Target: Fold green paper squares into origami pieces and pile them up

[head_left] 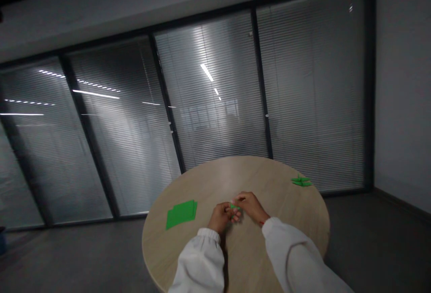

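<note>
Inspection finds 1 small green paper piece [232, 205] between the 2 hands, above the middle of the round, wood-toned desk [269, 178]. The left hand [220, 217] grasps it from the left and near side, fingers curled; the right hand [251, 205] meets it from the right, thumb and fingertips apparently pinching its upper edge. Neither hand is nearer: both appear in contact with the piece. Its long axis cannot be determined, as fingers cover most of it. To the left of the left hand, apart from it, a stack of green paper sheets [181, 215] lies flat, at least 2 edges showing, slightly offset. Well apart to the right and farther off, near the rim, rests a cluster of folded green paper [301, 181]; its exact form is too small to tell.
</note>
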Motion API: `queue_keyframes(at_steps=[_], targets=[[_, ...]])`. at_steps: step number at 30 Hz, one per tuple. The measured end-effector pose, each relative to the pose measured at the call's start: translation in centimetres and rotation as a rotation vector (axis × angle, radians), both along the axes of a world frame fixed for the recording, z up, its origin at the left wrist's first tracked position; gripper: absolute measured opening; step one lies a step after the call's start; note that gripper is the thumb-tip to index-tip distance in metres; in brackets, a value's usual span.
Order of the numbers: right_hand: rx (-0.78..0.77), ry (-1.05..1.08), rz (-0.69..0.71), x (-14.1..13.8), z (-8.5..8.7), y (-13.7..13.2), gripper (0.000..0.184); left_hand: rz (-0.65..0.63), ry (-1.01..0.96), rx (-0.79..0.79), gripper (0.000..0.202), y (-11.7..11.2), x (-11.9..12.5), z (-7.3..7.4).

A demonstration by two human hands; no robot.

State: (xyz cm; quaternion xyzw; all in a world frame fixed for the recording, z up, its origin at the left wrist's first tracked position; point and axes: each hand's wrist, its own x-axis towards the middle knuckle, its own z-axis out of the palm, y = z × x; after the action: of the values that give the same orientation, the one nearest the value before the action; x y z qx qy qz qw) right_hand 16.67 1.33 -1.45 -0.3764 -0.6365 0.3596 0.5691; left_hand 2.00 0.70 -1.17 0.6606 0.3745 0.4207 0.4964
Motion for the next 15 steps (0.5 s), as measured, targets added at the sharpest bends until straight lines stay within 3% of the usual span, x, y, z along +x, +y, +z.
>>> queue_keyframes(at_steps=[6, 11, 15], targets=[[0.020, 0.061, -0.068, 0.18, 0.68, -0.45, 0.032, -0.035, 0.128, 0.073, 0.048, -0.08, -0.16, -0.05], [-0.027, 0.134, 0.027, -0.28, 0.80, -0.70, 0.040, 0.073, 0.204, 0.204, 0.041, -0.29, -0.56, 0.14], [-0.060, 0.142, 0.139, -0.63, 0.35, -0.55, 0.041, 0.030, 0.227, 0.192, 0.040, -0.38, -0.57, 0.20]])
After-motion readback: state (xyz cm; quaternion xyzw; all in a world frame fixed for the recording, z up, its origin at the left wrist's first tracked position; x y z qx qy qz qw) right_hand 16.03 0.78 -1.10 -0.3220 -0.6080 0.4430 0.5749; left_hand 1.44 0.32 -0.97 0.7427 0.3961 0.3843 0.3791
